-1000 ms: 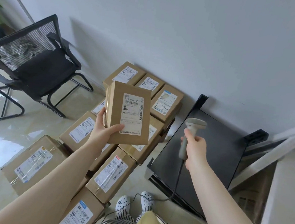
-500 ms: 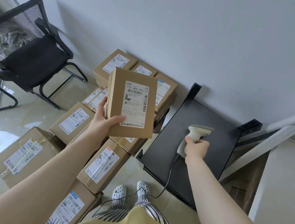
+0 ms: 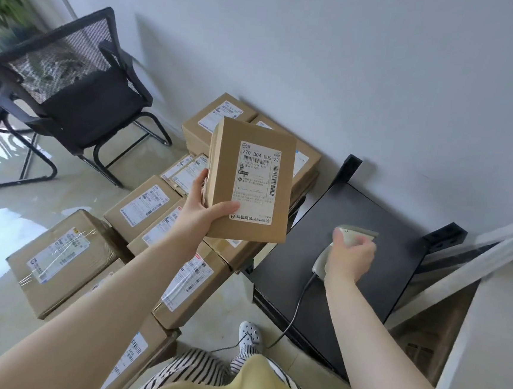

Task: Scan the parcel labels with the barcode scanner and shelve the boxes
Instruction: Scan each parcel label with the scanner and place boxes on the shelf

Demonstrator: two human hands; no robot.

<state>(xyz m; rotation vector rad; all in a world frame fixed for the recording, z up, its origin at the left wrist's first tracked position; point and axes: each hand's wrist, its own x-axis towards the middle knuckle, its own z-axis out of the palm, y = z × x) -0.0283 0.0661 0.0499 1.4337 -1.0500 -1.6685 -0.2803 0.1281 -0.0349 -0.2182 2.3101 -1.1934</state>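
Currently the left hand (image 3: 199, 217) is gripping a labelled box (image 3: 250, 181) upright, the right hand (image 3: 350, 258) at 3 o'clock is clasping the scanner (image 3: 350, 238) above the bare black shelf (image 3: 386, 224), leaving shelving and the floor stack (image 3: 154, 216) at 9 o'clock outstanding.

Held box (image 3: 250, 181) label (image 3: 255, 182): "770 B04 005-23".

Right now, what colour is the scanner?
Pale beige-grey scanner, gripped in the right hand; head view.
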